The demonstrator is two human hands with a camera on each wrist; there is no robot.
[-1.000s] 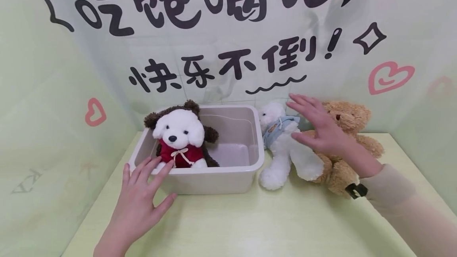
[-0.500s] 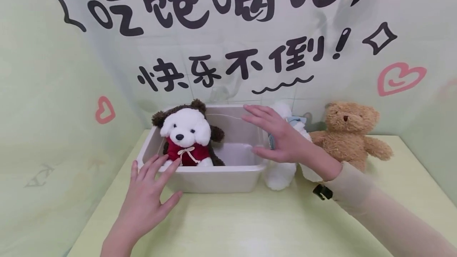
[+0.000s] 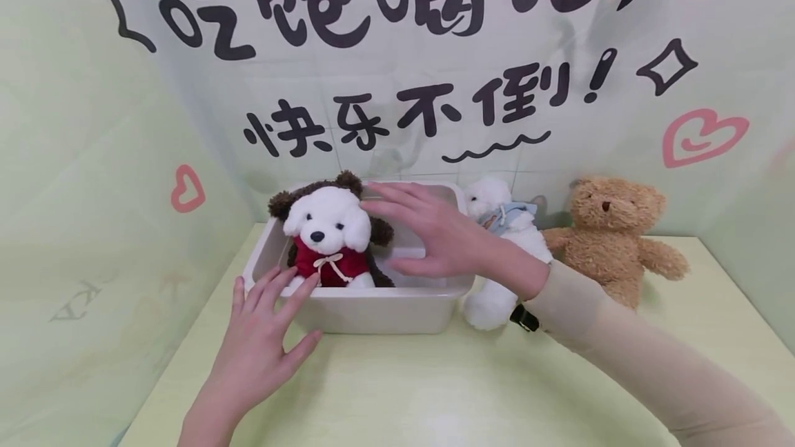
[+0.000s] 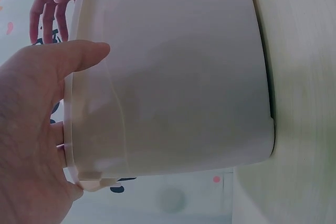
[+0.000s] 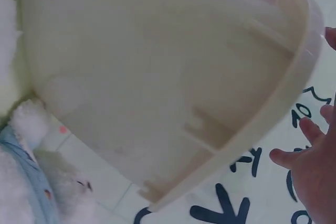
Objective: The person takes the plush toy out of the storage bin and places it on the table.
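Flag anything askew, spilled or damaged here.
Mildly askew: the white plush outside the bin tilts, head toward the bin, while the tan bear beside it sits upright. No spill or damage visible.

White plush dog in bin

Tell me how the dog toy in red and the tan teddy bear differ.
The dog toy is white and wears a red top; the teddy bear shows only tan fur. The dog toy is in the bin, the teddy bear outside it. Both are plush and face the camera.
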